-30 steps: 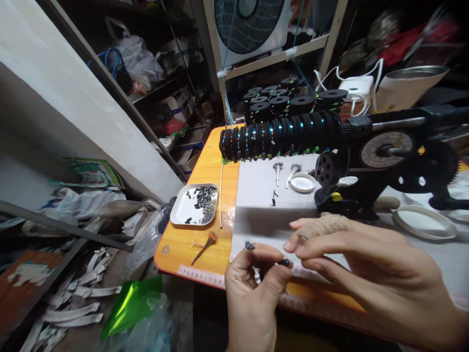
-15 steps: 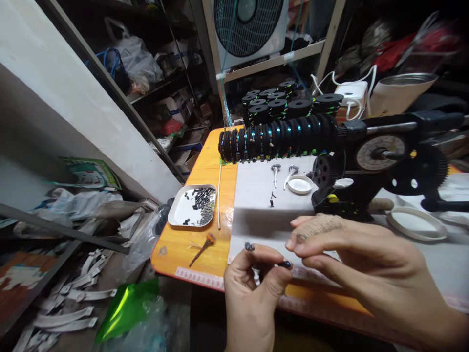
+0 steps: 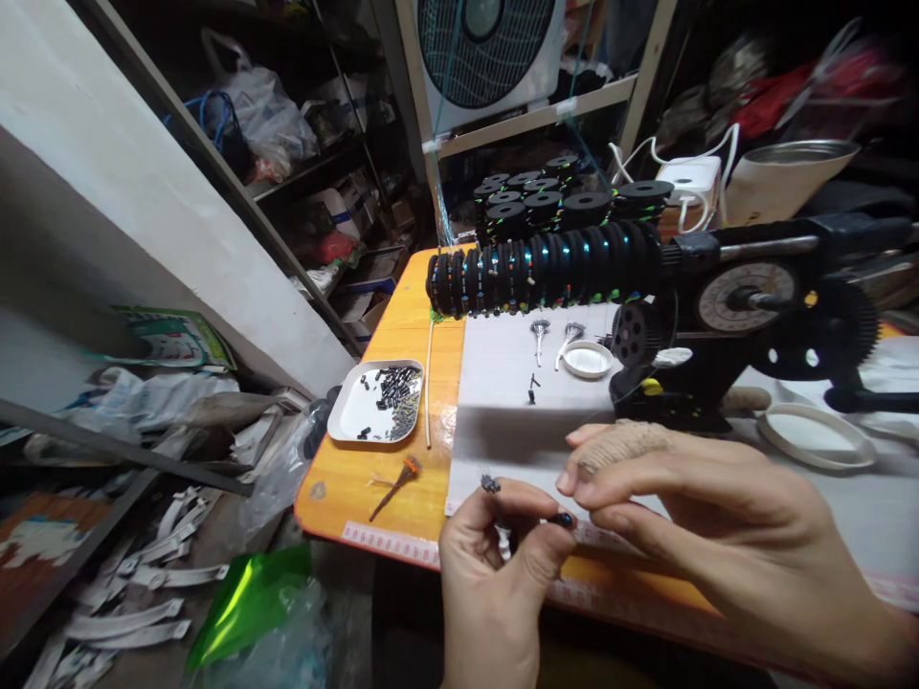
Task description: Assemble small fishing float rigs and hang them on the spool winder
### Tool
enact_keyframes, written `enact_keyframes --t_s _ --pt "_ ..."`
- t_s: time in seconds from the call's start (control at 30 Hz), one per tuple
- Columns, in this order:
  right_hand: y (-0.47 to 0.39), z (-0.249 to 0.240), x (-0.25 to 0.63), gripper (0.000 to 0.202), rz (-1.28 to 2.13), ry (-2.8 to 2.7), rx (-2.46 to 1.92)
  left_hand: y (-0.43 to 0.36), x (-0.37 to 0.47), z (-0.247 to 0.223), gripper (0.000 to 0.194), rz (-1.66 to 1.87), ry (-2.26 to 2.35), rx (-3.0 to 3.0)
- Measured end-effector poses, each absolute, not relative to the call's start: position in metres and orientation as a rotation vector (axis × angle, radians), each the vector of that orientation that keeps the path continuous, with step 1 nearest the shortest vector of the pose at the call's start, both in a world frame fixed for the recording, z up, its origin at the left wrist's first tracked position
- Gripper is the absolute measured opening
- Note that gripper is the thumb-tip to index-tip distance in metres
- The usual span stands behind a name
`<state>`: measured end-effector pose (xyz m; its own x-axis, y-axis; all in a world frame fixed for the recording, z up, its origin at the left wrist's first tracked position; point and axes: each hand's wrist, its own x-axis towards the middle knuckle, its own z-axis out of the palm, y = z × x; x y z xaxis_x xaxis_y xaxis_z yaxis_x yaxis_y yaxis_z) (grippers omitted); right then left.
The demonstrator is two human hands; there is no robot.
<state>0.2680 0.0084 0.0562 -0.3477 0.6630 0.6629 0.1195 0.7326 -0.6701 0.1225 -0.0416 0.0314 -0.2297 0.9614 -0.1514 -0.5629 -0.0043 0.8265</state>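
My left hand (image 3: 499, 569) pinches a small shiny black cylindrical piece (image 3: 561, 519) between thumb and index finger. A grey tufted bundle (image 3: 489, 483) sticks out above the same hand, its stem apparently tucked among the fingers. Just right of the black piece, my right hand (image 3: 718, 517) has its fingertips drawn together; anything between them is too small or hidden to make out. Tan tape (image 3: 624, 445) wraps one of its fingers. Left of the hands, a white tray (image 3: 345, 407) contains many small black and grey pieces. An orange-tipped bundle (image 3: 398, 483) lies below that tray.
Beyond my hands, a black winding machine carries a long row of black spools (image 3: 546, 268). More spools (image 3: 538, 201) are stacked behind. Two grey-headed bundles (image 3: 540, 335) lie near a round white lid (image 3: 589, 360). A thin pale rod (image 3: 429, 383) rests beside the tray.
Both hands stay almost in place, with only a slight shift of the fingers. The left hand keeps its pinch on the black piece.
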Motion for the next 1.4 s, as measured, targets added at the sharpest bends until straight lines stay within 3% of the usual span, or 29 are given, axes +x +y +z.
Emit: enact_keyframes --t_s 0.53,0.73,0.9,1.03,1.23,1.4 --pt "0.013 0.047 0.272 0.030 0.543 -2.051 -0.465 -0.042 0.121 0.032 0.023 1.579 0.937 0.481" --pt "0.011 0.041 0.273 0.055 0.467 -2.051 -0.489 -0.041 0.120 0.031 0.025 1.603 0.971 0.532" --pt "0.009 0.046 0.269 0.027 0.458 -2.021 -0.584 -0.041 0.119 0.027 0.022 1.651 1.021 0.620" --pt "0.011 0.051 0.268 0.016 0.398 -2.087 -0.497 -0.042 0.119 0.027 0.022 1.691 1.042 0.665" --pt "0.013 0.043 0.272 0.032 0.168 -2.186 -0.504 -0.043 0.122 0.031 0.015 1.825 1.163 0.810" --pt "0.013 0.039 0.278 0.034 0.100 -2.226 -0.485 -0.045 0.120 0.033 0.010 1.801 1.260 0.980"
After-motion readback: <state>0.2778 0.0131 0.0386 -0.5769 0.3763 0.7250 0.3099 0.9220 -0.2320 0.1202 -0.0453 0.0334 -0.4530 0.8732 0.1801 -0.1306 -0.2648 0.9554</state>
